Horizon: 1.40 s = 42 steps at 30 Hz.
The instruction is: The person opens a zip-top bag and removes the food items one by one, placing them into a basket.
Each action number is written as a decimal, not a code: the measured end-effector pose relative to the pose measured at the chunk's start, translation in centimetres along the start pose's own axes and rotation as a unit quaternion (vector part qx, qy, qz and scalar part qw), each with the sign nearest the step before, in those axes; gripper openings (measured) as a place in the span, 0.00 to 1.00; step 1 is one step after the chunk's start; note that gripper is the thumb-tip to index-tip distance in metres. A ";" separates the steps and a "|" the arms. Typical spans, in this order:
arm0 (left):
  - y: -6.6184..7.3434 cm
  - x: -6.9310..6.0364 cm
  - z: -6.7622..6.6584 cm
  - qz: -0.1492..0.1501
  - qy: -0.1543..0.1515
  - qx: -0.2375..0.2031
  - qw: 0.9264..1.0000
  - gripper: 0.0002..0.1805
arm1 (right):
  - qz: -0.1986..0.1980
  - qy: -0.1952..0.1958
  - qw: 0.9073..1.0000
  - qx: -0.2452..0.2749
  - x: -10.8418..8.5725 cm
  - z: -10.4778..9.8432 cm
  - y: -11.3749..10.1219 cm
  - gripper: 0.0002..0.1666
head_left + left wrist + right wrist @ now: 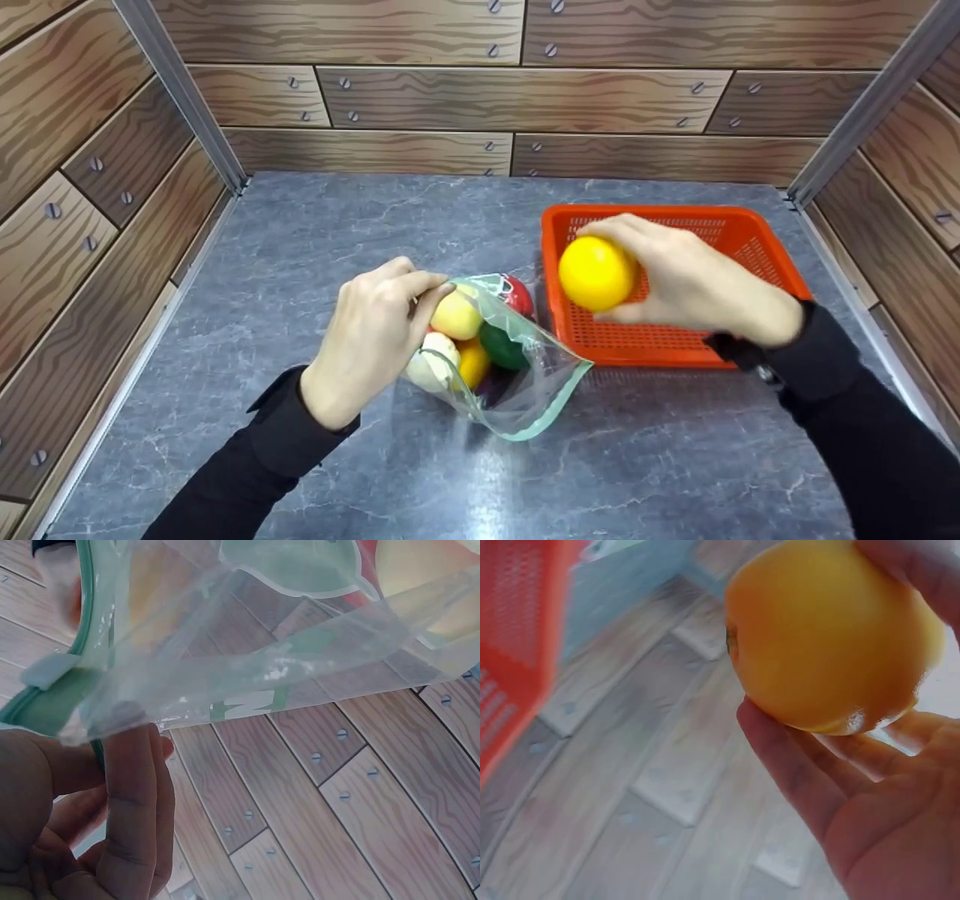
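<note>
My left hand point(375, 330) pinches the rim of a clear plastic zip bag point(551, 382) with a green edge, its mouth facing right and towards me. In the left wrist view, thumb and fingers point(131, 802) meet at the green zip strip point(64, 694). Inside the bag lie a pale yellow round fruit point(456, 316), a dark green piece point(502, 346), a yellow-orange piece point(472, 365), a whitish piece point(437, 360) and a red one point(519, 295). My right hand point(682, 281) grips an orange point(596, 274) above the basket's left side; the right wrist view shows this orange point(825, 637) between thumb and fingers.
A red-orange perforated plastic basket point(776, 251) stands on the right, just beside the bag. The grey marbled tabletop point(337, 217) is enclosed by wood-patterned walls point(420, 97) at the back and both sides.
</note>
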<state>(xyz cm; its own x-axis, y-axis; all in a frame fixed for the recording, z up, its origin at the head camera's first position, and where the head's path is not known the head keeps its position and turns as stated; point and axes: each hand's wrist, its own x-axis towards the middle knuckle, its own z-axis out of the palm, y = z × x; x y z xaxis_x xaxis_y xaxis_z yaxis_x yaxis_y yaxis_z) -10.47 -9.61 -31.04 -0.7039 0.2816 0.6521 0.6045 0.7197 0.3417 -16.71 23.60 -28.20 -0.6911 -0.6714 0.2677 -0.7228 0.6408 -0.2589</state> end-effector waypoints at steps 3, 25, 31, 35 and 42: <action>0.0 0.0 0.0 0.000 0.001 -0.003 1.000 0.06 | 0.032 -0.029 0.999 0.000 1.4 0.9 2.7 0.45; -0.1 -0.3 -0.1 -0.009 -0.002 -0.007 1.000 0.06 | 0.140 -0.206 0.965 -0.077 6.4 9.6 13.8 0.54; -0.1 -0.3 0.0 -0.005 0.006 -0.012 1.000 0.05 | 0.122 -0.222 0.962 -0.102 6.4 11.0 14.6 0.53; -0.1 -0.3 0.1 -0.003 0.010 -0.013 1.000 0.05 | 0.118 -0.213 0.963 -0.119 6.2 11.7 14.8 0.52; -0.1 -0.3 -0.1 -0.009 0.007 -0.006 1.000 0.05 | 0.128 -0.193 0.965 -0.124 6.1 11.7 14.5 0.48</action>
<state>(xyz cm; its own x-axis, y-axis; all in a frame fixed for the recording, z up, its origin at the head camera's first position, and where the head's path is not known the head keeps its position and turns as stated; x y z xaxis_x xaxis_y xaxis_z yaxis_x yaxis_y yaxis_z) -10.33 -9.85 -31.19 -0.7099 0.2597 0.6547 0.5958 0.7171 0.3616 -31.41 24.42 -41.20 -0.8295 -0.5368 -0.1540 -0.5395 0.8416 -0.0274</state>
